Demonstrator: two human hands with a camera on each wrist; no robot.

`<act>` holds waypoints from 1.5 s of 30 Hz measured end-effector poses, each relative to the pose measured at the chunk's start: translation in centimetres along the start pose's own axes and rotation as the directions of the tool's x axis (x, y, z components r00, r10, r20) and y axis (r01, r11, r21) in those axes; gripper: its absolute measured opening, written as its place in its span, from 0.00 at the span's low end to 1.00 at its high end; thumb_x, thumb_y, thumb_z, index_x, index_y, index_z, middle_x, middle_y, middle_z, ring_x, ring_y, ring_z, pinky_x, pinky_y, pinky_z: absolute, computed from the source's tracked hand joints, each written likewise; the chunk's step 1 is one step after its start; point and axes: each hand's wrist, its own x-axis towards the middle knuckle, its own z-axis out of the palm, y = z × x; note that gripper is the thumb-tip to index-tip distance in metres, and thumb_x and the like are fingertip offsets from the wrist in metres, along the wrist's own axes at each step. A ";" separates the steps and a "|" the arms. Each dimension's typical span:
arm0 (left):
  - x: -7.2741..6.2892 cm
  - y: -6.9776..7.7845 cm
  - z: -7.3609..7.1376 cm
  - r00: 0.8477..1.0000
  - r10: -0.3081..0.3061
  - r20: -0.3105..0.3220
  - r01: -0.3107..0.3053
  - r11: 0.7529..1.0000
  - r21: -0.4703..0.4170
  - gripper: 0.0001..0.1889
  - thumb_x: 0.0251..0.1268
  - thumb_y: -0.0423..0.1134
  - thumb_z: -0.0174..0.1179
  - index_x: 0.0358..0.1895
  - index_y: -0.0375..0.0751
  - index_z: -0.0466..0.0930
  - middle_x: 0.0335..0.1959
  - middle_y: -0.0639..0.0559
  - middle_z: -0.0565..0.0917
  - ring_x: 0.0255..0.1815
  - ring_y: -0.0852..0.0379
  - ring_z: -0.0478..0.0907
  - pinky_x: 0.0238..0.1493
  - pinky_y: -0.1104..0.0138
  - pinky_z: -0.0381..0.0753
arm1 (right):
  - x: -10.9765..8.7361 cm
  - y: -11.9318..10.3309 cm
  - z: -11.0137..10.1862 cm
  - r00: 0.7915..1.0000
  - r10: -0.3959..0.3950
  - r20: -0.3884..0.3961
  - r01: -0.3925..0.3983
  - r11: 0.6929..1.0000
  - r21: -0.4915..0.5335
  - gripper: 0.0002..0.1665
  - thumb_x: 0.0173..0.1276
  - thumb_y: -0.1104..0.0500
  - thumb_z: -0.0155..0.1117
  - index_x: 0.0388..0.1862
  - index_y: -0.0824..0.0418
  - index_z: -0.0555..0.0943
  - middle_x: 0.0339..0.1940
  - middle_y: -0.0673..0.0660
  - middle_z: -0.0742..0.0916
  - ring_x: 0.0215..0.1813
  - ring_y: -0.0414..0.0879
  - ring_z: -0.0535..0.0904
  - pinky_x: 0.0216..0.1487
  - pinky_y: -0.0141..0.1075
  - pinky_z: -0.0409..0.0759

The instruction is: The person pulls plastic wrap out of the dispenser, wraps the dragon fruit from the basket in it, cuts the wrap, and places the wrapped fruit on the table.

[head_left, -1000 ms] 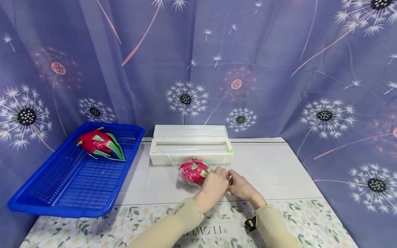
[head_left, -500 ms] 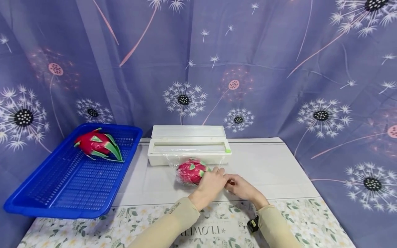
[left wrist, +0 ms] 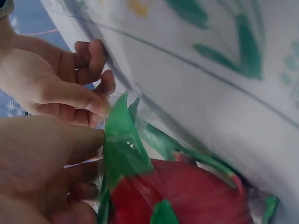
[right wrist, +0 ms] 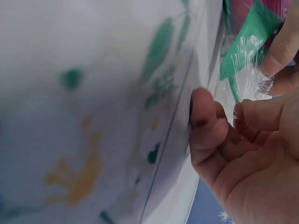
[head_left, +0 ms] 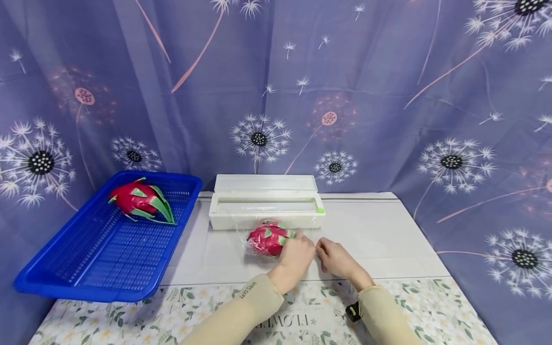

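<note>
A red dragon fruit [head_left: 265, 239] with green leaf tips lies in clear plastic wrap [right wrist: 246, 74] on the table. My left hand [head_left: 297, 256] grips its leafy right end through the wrap; its curled fingers [left wrist: 77, 191] show beside the green tips in the left wrist view. My right hand [head_left: 338, 258] is just to the right, and its thumb and forefinger pinch the gathered end of the wrap. Taut creases run from that pinch to the leaves in the right wrist view. Behind the fruit stands a white wrap dispenser [head_left: 267, 221], lid raised.
A blue plastic basket [head_left: 116, 258] at the left holds another dragon fruit [head_left: 138, 199], with no wrap visible on it. The table has a white back part and a flowered front cover [head_left: 414, 306]. A purple dandelion-print curtain [head_left: 366, 96] surrounds the back and sides.
My right hand has drawn slightly apart from the left, its fingers changing their hold on the end of the wrap. The left hand stays at the fruit's end.
</note>
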 end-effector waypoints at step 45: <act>-0.8 1.6 0.3 0.975 -0.047 0.218 0.048 0.999 0.001 0.12 0.69 0.49 0.57 0.27 0.56 0.84 0.19 0.60 0.74 0.15 0.64 0.65 0.13 0.68 0.62 | 3.5 -0.1 -0.1 0.924 0.250 0.289 -0.303 0.941 0.152 0.17 0.68 0.66 0.51 0.17 0.59 0.67 0.11 0.52 0.69 0.09 0.42 0.64 0.11 0.29 0.58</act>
